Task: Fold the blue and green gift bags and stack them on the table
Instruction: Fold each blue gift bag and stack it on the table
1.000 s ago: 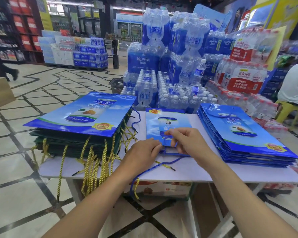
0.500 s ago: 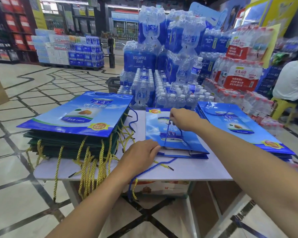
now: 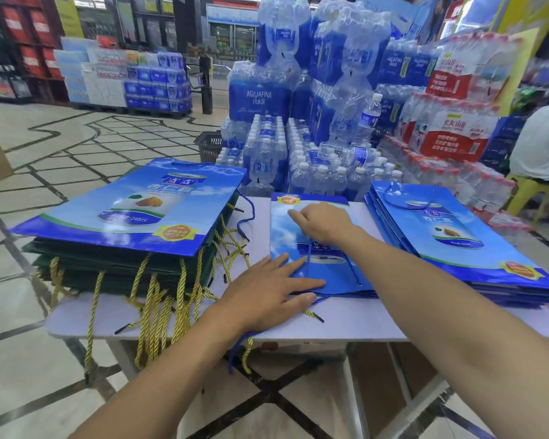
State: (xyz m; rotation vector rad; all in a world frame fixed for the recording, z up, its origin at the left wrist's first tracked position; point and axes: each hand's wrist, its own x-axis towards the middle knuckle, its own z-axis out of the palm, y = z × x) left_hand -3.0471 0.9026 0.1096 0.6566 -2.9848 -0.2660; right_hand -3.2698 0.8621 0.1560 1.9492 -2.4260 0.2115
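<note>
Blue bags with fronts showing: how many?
3: the left bag atop the green stack, the middle bag under the left hand and right hand, the right bag topping the blue stack. More lie hidden beneath.

Shop interior. Floor (image 3: 76, 144): pale tiles, dark inlaid lines. White table (image 3: 346, 321), 6 o'clock. Stacked blue water packs (image 3: 260, 96), 12 o'clock; red-labelled packs (image 3: 454, 137), 2 o'clock. Dark basket (image 3: 210, 142), 11 o'clock. Yellow stool (image 3: 526, 188), 3 o'clock. Pallet display (image 3: 152, 83), 10 o'clock.

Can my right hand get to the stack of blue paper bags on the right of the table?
Probably yes: the right hand rests on the middle blue paper bag, and the stack of flat blue paper bags lies just beside its forearm, nothing between.
</note>
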